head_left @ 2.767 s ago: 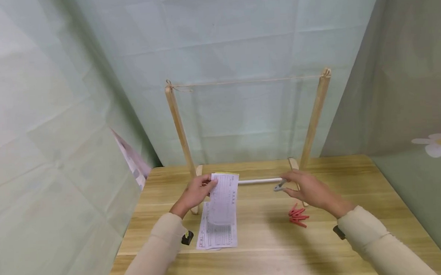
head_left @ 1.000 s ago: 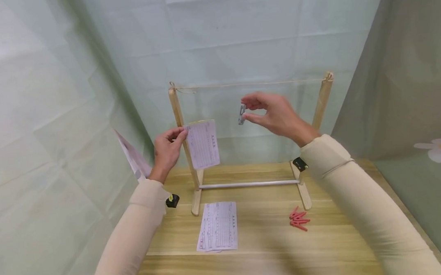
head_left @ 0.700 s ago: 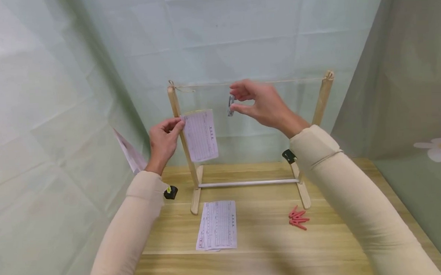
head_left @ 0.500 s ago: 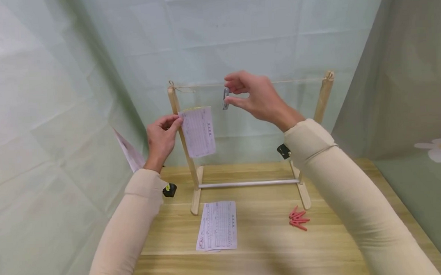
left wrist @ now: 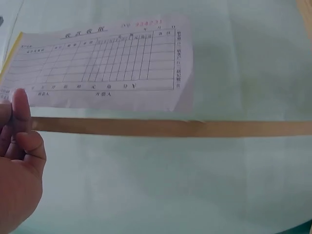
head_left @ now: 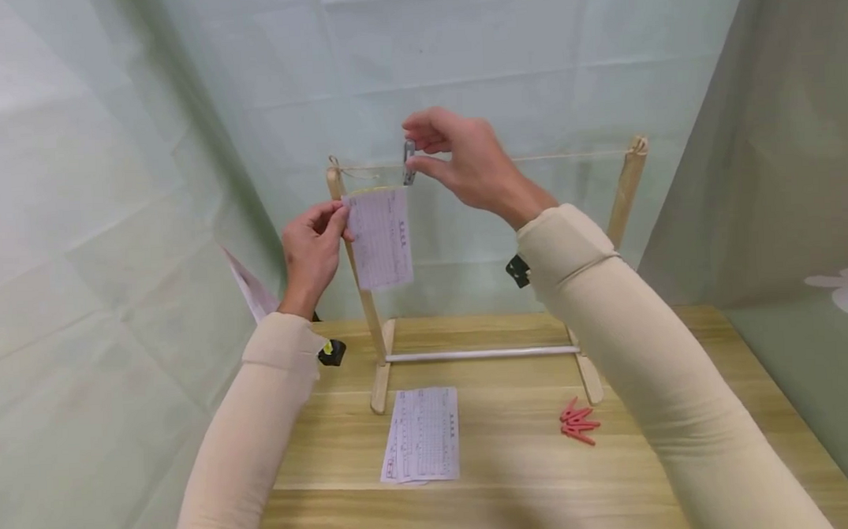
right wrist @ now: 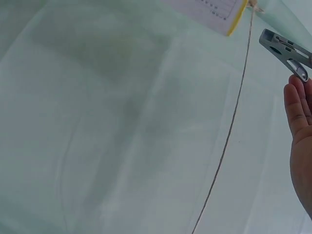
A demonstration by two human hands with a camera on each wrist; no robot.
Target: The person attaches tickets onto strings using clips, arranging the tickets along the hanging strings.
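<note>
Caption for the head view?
Left hand holds a slip at the string; right hand brings a clip.

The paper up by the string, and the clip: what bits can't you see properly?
- Paper: head view, print too small to read; in the left wrist view the left hand covers one corner.
- Clip: head view, the right hand hides its grip; whether it touches the string can't be told.
- Right hand: right wrist view, cut off by the right edge.
- Red pegs: head view, too small to count.

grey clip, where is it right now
In the head view the grey clip is pinched in the right hand, up at the string, just above the paper slip.
</note>
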